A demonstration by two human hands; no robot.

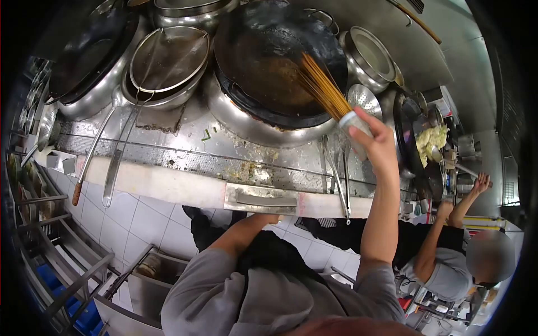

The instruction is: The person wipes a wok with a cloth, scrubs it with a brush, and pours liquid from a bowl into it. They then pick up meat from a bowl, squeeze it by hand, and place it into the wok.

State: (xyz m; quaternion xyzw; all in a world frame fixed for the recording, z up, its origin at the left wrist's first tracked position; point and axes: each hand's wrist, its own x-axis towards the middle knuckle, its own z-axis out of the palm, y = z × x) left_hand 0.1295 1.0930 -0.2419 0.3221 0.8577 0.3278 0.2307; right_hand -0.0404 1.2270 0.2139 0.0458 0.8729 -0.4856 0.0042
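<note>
My right hand (376,140) is closed around the pale wrapped handle of a bamboo wok brush (326,88). The brush is tilted, and its splayed bristle tips reach over the right side of a large dark wok (255,61). Brownish residue or liquid shows on the wok's inner surface. Down by the counter's front edge is my left hand (270,219), mostly hidden under the edge. Its fingers do not show.
A wire strainer (168,61) rests on a pot at left, with long handles overhanging the counter edge. Tongs (335,176) lie right of centre. Food scraps (252,168) litter the steel counter (190,140). At right, a co-worker (443,269) handles a wok with pale green food (430,143).
</note>
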